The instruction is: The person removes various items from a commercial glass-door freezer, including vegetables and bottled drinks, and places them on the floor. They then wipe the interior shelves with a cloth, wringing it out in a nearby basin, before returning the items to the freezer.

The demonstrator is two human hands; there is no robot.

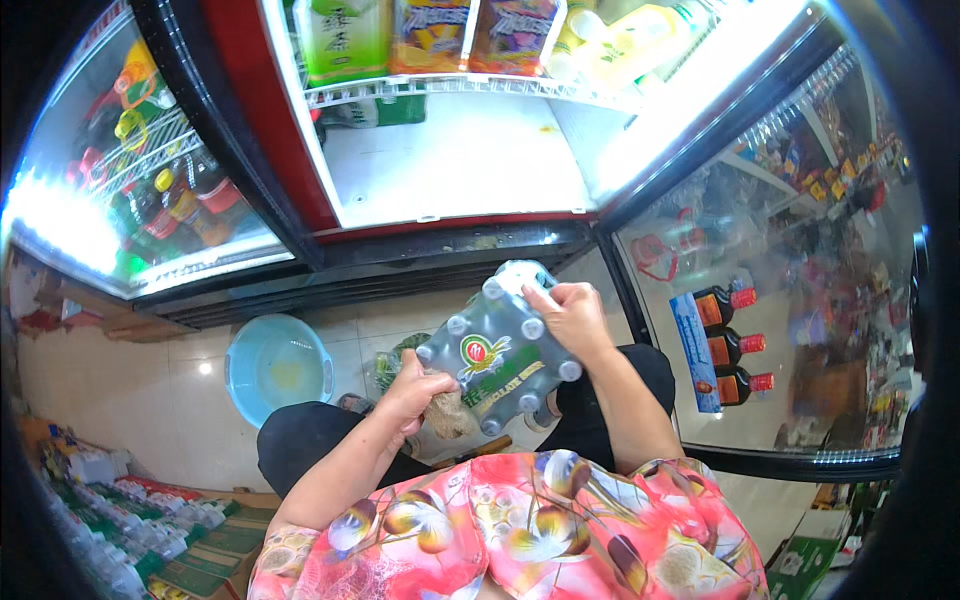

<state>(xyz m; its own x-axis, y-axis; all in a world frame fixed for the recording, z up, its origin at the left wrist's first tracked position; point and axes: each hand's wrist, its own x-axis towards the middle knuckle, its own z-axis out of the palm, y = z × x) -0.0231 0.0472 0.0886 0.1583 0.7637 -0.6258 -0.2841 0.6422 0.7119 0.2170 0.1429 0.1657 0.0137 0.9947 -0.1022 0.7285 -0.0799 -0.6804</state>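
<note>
A shrink-wrapped pack of bottles (499, 360) is tilted between my knees, its caps showing through printed plastic film. My right hand (574, 319) grips the film at the pack's upper right corner. At the lower left corner, my left hand (416, 394) has its fingers closed on a tan crumpled cloth (450, 415) that lies against the pack; whether it also holds the film cannot be told. In front stands an open fridge, with a white compartment floor (457, 165) below a wire shelf (480, 84) of drink cartons and bottles.
A blue plastic basin (279, 371) stands on the tiled floor at left. The open glass door (765, 300) spans the right side. Another glass-fronted fridge section (150, 180) with bottles is at upper left. Packed bottles (127, 525) and cartons (217, 547) lie at lower left.
</note>
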